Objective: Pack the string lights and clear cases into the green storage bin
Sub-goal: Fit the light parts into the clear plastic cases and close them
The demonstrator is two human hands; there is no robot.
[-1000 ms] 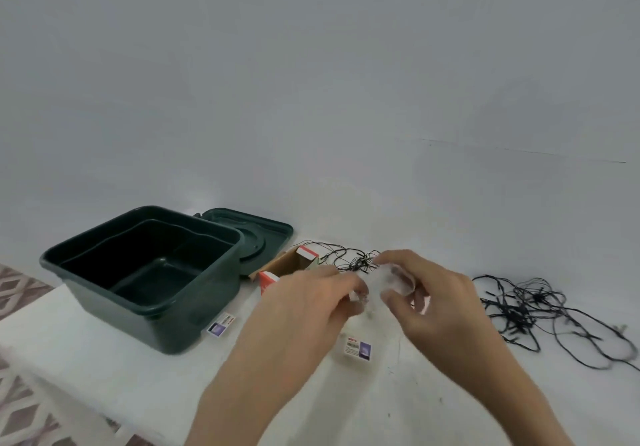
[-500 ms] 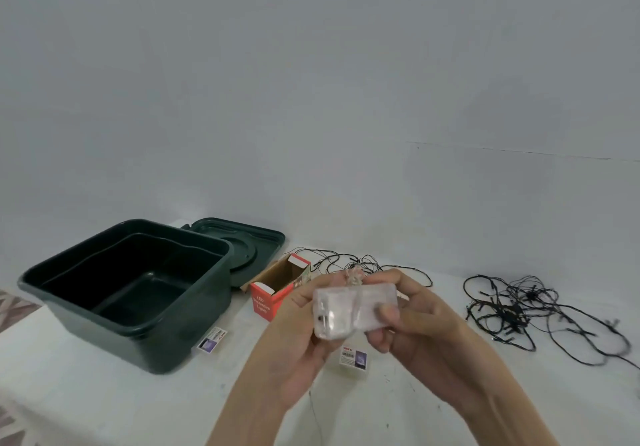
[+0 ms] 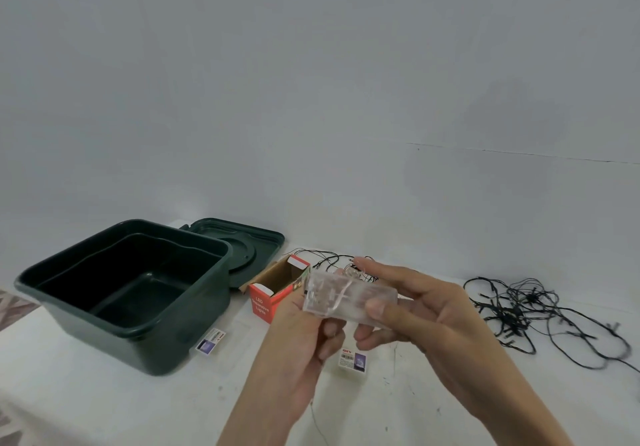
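A clear case [image 3: 346,296] hangs in the air above the table's middle, held at both ends. My left hand [image 3: 304,338] grips its left end from below. My right hand [image 3: 426,317] pinches its right end between thumb and fingers. A thin wire trails down from the case. The green storage bin [image 3: 156,338] stands open and empty at the left. Black string lights [image 3: 526,310] lie tangled on the table at the right. A second black string [image 3: 332,262] lies behind my hands, partly hidden.
The bin's green lid [image 3: 256,245] lies flat behind the bin. An open red LED lights box [image 3: 273,290] sits beside it. Two small printed cards [image 3: 210,341] [image 3: 352,362] lie on the white table. A wall rises close behind.
Both hands have lifted the clear case from near the table up towards me and turned it lengthwise. The view has shifted slightly.
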